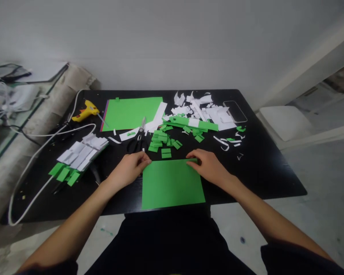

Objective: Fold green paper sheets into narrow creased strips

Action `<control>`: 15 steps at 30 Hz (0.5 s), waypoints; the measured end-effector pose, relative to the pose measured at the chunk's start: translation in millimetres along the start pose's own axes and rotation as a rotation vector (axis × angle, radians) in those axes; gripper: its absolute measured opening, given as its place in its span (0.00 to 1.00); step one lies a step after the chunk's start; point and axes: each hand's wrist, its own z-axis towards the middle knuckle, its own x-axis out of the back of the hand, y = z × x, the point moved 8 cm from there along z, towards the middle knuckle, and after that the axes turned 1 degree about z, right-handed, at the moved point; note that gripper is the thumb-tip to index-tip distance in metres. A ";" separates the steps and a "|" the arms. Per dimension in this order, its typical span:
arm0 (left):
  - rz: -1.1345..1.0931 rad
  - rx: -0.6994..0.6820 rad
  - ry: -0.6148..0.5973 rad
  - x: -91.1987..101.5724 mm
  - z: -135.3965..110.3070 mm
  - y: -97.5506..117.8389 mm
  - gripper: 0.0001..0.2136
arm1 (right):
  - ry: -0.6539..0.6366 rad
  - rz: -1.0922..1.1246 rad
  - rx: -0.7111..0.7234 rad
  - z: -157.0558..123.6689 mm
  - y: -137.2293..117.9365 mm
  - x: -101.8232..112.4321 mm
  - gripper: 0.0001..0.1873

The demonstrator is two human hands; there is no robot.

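Observation:
A green sheet of paper (172, 185) lies at the table's front edge. At its far left corner, my left hand (133, 166) pinches the paper between thumb and fingers. My right hand (205, 164) grips the far right part of the same edge, which looks slightly curled or folded there. Just beyond the sheet are small folded green paper pieces (159, 139). Black-handled scissors (139, 139) lie past my left hand, blades pointing away. A bundle of white and green paper strips (80, 152) sits to the left.
A yellow glue gun (87, 110) with a white cord rests at the back left of the black table (263, 168). Behind are a green paper stack (132, 110), white paper scraps (195, 107) and a phone-like outlined object (235, 110). A white stool (285, 122) stands right.

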 end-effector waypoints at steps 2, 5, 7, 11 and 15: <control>0.040 -0.029 0.052 2.7 -1.4 -0.1 0.09 | 0.098 -0.093 0.113 -7.5 -8.9 -1.8 0.08; 0.111 -0.069 0.091 3.8 -2.9 -0.6 0.08 | 0.149 -0.130 0.315 -22.1 -29.5 -14.3 0.08; 0.175 -0.085 0.133 3.5 -5.6 -1.7 0.07 | 0.110 -0.105 0.401 -31.4 -40.6 -28.5 0.09; 0.367 -0.171 0.317 -2.0 -22.7 8.7 0.10 | 0.060 -0.123 0.453 -42.0 -51.6 -51.3 0.14; 0.464 -0.410 0.300 -39.2 -47.6 37.6 0.12 | 0.030 -0.159 0.468 -43.1 -54.7 -62.7 0.19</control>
